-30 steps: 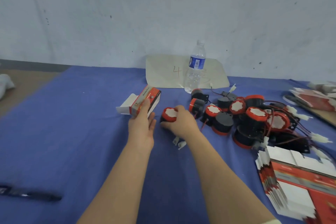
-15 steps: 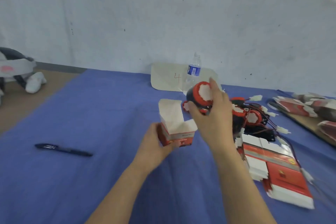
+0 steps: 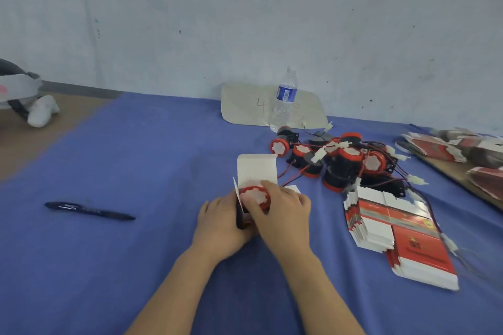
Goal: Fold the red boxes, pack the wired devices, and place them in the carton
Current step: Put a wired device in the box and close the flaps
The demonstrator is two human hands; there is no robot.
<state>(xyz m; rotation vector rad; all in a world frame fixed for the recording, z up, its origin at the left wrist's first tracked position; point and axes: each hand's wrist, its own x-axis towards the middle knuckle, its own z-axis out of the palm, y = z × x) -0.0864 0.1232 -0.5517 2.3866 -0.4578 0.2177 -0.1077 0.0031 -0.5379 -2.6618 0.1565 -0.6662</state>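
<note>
Blue cloth-covered worktop (image 3: 152, 144) under a pale wall, dark pen (image 3: 89, 211) at left. The left hand (image 3: 220, 223) grips a small red cardboard box (image 3: 257, 171), flap up. The right hand (image 3: 283, 215), fingers curled, seats a red-capped black wired device (image 3: 255, 196) in it. A heap of loose devices (image 3: 340, 163) and a stack of flat box blanks (image 3: 394, 236) remain; the job looks to be early, and no carton is in view.

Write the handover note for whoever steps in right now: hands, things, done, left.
Left hand grips the red box, open at the top. Right hand holds a wired device partly inside the box.
Loose devices are piled behind; flat boxes are stacked to the right. No carton in view.
Done: one box folded, device partly in.
Left: seat it, close the box, carton it, repeat.
</note>
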